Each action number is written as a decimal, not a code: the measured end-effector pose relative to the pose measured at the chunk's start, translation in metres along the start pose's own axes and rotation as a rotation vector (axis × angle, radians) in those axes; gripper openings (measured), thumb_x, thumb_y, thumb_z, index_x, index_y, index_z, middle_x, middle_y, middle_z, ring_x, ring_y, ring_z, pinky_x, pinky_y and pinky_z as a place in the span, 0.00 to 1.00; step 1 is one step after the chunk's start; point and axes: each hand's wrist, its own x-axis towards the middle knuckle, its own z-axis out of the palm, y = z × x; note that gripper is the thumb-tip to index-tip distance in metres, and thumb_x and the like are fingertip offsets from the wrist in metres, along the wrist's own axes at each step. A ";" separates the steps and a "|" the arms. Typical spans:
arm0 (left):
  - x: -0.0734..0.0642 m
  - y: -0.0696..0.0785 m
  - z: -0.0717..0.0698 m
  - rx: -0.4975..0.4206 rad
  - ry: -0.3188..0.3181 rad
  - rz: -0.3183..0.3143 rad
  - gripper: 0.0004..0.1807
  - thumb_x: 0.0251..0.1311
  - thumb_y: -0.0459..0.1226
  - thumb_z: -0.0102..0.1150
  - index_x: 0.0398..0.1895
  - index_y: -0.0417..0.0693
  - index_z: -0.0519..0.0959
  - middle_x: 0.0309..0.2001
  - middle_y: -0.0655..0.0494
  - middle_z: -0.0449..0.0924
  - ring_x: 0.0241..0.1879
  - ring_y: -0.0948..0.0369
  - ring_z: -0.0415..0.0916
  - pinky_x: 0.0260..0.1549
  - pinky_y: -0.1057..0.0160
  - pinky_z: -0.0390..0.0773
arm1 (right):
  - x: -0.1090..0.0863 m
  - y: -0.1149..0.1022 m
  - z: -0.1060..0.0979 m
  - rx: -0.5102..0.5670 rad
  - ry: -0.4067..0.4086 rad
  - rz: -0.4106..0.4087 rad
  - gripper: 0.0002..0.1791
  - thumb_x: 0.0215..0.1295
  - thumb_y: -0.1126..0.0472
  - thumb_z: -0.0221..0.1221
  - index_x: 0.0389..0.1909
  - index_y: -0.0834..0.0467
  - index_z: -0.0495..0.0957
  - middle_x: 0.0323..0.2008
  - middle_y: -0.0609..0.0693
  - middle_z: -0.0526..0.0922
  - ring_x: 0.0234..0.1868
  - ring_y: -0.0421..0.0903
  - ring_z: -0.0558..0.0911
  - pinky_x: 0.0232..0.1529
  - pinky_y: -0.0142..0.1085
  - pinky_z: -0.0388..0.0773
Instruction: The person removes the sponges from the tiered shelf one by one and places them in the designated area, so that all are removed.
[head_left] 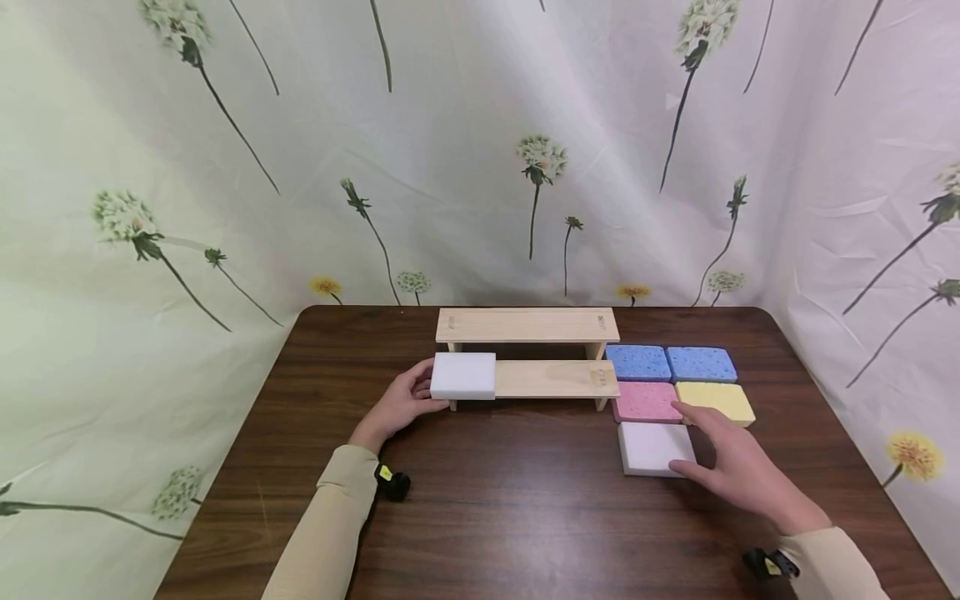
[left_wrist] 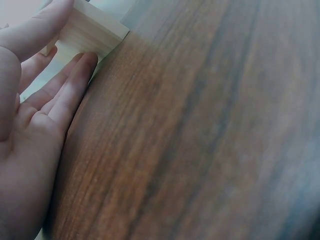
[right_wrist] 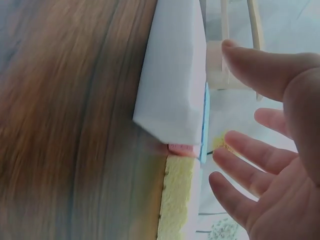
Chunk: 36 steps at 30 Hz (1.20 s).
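A white sponge block (head_left: 463, 376) lies on the left end of the lower step of a small two-step wooden rack (head_left: 555, 379). My left hand (head_left: 401, 406) is at that end, thumb by the block's front corner and the other fingers along its left side. In the left wrist view those fingers (left_wrist: 75, 87) extend nearly straight beside the rack's wooden end (left_wrist: 95, 32). Over at the right, a second white block (head_left: 651, 450) lies on the table. My right hand (head_left: 746, 467) hovers just above its right side, fingers spread and nothing in its grasp.
Behind the second white block lie a pink sponge (head_left: 645, 402) and a yellow sponge (head_left: 716, 402). Two blue sponges, one left (head_left: 637, 363) and one right (head_left: 701, 364), sit farther back beside the rack. A flower-printed curtain (head_left: 465, 167) hangs behind the dark wooden table (head_left: 525, 517).
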 end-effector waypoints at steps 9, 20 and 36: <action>0.000 -0.001 0.000 -0.002 0.002 -0.003 0.46 0.61 0.27 0.73 0.80 0.39 0.60 0.72 0.34 0.69 0.69 0.42 0.72 0.59 0.66 0.79 | 0.012 -0.010 0.009 0.043 0.059 -0.080 0.46 0.54 0.53 0.81 0.72 0.63 0.72 0.65 0.59 0.81 0.64 0.60 0.79 0.60 0.61 0.77; -0.002 -0.001 0.000 0.015 0.002 -0.002 0.46 0.61 0.27 0.73 0.80 0.38 0.60 0.70 0.34 0.70 0.67 0.43 0.74 0.59 0.67 0.79 | 0.028 -0.020 0.021 0.080 0.051 -0.101 0.46 0.55 0.52 0.81 0.72 0.61 0.72 0.68 0.57 0.79 0.66 0.60 0.78 0.62 0.62 0.76; 0.000 0.000 -0.002 0.015 -0.001 0.009 0.46 0.61 0.28 0.74 0.80 0.37 0.60 0.71 0.33 0.69 0.68 0.42 0.73 0.59 0.67 0.79 | 0.053 -0.041 0.032 0.127 0.019 -0.175 0.45 0.57 0.55 0.79 0.74 0.60 0.71 0.70 0.56 0.77 0.70 0.56 0.75 0.66 0.58 0.76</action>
